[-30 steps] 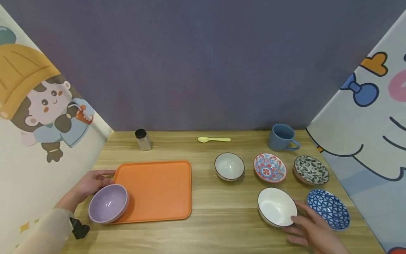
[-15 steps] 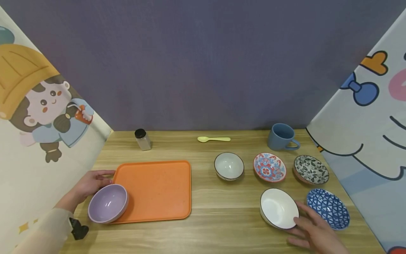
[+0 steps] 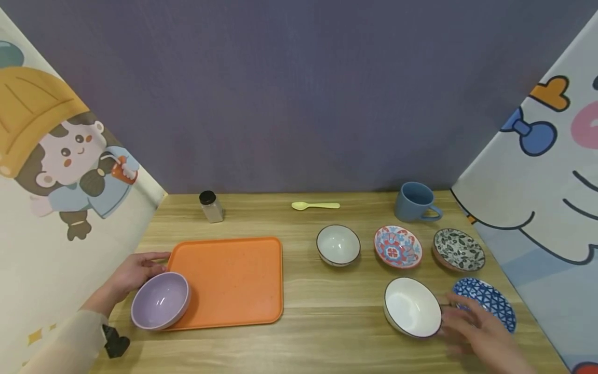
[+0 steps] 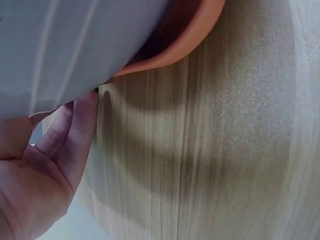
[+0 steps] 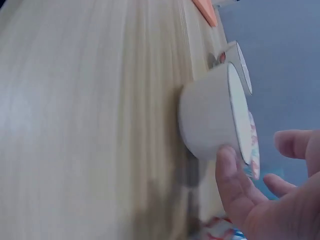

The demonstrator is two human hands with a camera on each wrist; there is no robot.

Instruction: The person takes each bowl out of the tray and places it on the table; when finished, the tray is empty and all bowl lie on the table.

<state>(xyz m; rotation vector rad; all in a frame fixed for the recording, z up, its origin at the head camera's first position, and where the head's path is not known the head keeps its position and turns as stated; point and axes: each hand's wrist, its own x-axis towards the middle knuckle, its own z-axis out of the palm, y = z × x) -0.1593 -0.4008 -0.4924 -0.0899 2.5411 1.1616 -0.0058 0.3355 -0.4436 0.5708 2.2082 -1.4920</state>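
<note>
In the head view a purple bowl [image 3: 161, 301] overlaps the near-left corner of an orange tray [image 3: 233, 283]. My left hand [image 3: 134, 272] lies beside both, fingers fairly straight at the tray's left edge. The left wrist view has the fingertips at the underside of the purple bowl [image 4: 65, 50], which partly hides them. At the right, a white bowl [image 3: 412, 306] with a dark rim stands upright on the table. My right hand [image 3: 481, 332] is just right of it, slightly blurred. Its fingers are spread in the right wrist view, one fingertip [image 5: 228, 152] right at the bowl's wall.
A blue patterned dish [image 3: 490, 301] lies partly behind my right hand. Farther back are a grey-white bowl [image 3: 338, 245], a red-blue dish [image 3: 397, 247], a leaf-patterned dish [image 3: 458, 250] and a blue mug [image 3: 414, 201]. A yellow spoon [image 3: 315, 205] and black-lidded jar [image 3: 212, 206] lie near the back wall.
The white bowl has shifted slightly right with my right hand at its rim. That hand has since loosened and drawn back to the right. My left hand and the purple bowl stay put.
</note>
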